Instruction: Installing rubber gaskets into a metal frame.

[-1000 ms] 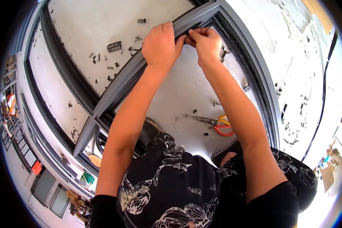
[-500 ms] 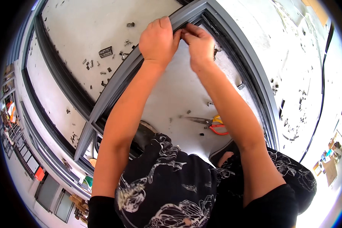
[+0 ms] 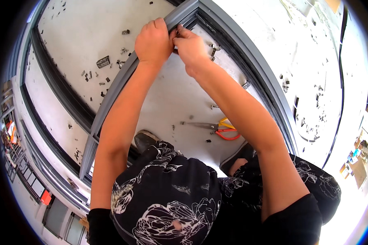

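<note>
A pale floor (image 3: 159, 96) spreads right across the room, showing through the big grey frame (image 3: 261, 61) in front of the person. Patterned black trousers (image 3: 167, 183) crowd its near side, and the left forearm (image 3: 122, 110) covers part of its left bar. Off to the right runs a black cable (image 3: 342, 77). Scissors with yellow and red handles (image 3: 214, 127) lie inside the frame. The left hand (image 3: 153, 41) is curled over the bar near the far corner; the right hand (image 3: 191, 48) has its fingertips drawn together beside it, though I can't tell whether they pinch anything. Beyond the bar sits a dark block (image 3: 103, 61), with tiny black scraps (image 3: 208, 141) scattered around.
</note>
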